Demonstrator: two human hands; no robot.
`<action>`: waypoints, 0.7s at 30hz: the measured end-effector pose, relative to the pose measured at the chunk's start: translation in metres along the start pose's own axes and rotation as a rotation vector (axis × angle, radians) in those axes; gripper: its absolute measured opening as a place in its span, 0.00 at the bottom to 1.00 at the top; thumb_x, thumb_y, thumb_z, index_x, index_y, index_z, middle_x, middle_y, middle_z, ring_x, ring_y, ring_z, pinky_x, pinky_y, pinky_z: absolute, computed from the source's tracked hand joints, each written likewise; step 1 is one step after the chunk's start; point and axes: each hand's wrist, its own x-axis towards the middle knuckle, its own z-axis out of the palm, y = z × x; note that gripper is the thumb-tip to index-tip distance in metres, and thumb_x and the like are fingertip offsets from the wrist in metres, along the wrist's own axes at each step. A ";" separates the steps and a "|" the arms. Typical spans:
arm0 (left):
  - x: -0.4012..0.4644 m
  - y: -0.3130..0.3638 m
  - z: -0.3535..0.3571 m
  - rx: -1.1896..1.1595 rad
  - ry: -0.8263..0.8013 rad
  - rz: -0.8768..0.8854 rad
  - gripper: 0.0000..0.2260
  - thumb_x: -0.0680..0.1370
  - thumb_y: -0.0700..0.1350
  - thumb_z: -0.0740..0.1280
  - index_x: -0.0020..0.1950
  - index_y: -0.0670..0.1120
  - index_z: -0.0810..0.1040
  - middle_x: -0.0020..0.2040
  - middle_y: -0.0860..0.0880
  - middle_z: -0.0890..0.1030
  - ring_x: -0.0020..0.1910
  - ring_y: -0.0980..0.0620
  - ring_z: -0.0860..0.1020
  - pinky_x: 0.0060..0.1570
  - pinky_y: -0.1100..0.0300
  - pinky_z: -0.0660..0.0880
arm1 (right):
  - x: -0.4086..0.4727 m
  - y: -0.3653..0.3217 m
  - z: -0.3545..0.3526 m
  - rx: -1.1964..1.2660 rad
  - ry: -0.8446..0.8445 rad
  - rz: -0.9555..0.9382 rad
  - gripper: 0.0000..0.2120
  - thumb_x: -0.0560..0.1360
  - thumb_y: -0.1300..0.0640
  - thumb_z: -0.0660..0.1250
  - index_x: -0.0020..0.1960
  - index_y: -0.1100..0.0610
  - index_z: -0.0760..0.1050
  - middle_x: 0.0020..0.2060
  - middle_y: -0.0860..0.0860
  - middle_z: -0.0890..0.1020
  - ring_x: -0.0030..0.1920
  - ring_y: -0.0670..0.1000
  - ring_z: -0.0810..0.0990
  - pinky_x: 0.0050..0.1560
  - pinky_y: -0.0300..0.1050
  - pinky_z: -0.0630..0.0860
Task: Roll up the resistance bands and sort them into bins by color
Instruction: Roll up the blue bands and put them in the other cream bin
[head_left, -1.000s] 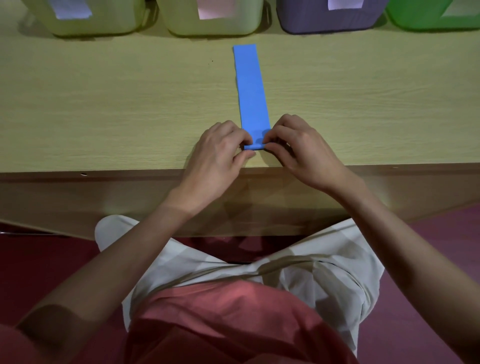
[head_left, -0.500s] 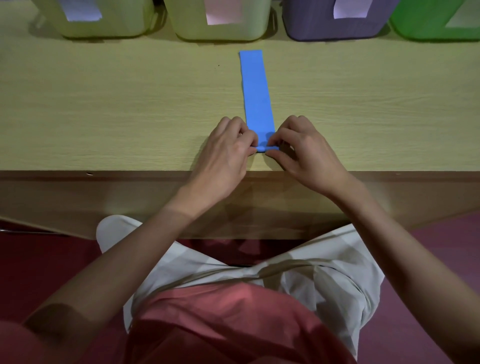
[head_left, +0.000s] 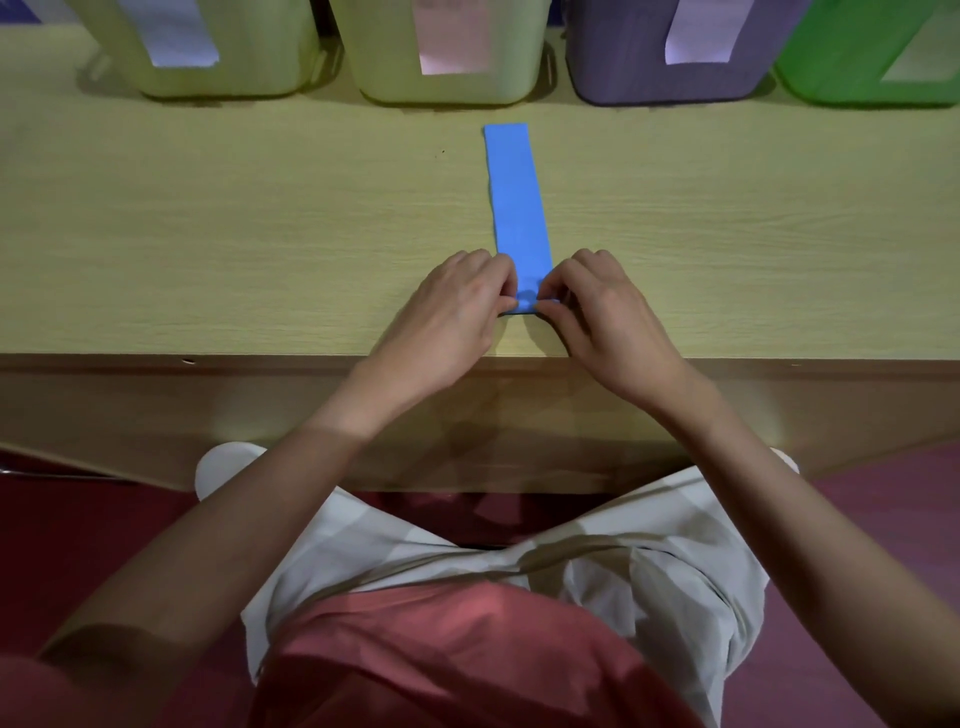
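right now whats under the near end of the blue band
The near end of the band is folded over, pinched by the left hand and right hand. Bare table lies below it. The fingers cover how far the roll has gone.

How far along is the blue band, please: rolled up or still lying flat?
Mostly flat: the blue band lies spread along the table; only its near end is turned up, pinched between both hands.

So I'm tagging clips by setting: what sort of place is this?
Probably an indoor sorting workstation: a light wood-grain table, a row of labelled plastic bins along its far edge, and dark red flooring underneath. Home or lab, I can't tell.
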 end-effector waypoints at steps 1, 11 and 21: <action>-0.001 0.000 0.001 0.025 0.010 0.023 0.03 0.80 0.40 0.63 0.50 0.41 0.74 0.46 0.45 0.76 0.48 0.46 0.72 0.47 0.57 0.67 | -0.001 -0.001 0.002 -0.012 0.017 0.008 0.05 0.78 0.59 0.64 0.48 0.62 0.74 0.42 0.54 0.74 0.45 0.54 0.70 0.42 0.49 0.69; 0.003 -0.015 0.000 -0.047 0.013 0.120 0.06 0.77 0.44 0.68 0.48 0.42 0.77 0.46 0.49 0.76 0.46 0.50 0.72 0.47 0.59 0.68 | -0.002 -0.003 0.013 -0.005 0.095 0.108 0.05 0.78 0.60 0.63 0.47 0.62 0.75 0.43 0.56 0.75 0.47 0.56 0.70 0.44 0.48 0.67; 0.007 -0.017 0.007 -0.069 0.052 0.106 0.04 0.79 0.42 0.66 0.48 0.41 0.78 0.44 0.48 0.76 0.43 0.51 0.72 0.44 0.63 0.64 | -0.003 -0.001 0.008 -0.053 0.144 0.043 0.06 0.78 0.59 0.65 0.48 0.63 0.77 0.41 0.54 0.75 0.43 0.54 0.72 0.38 0.53 0.72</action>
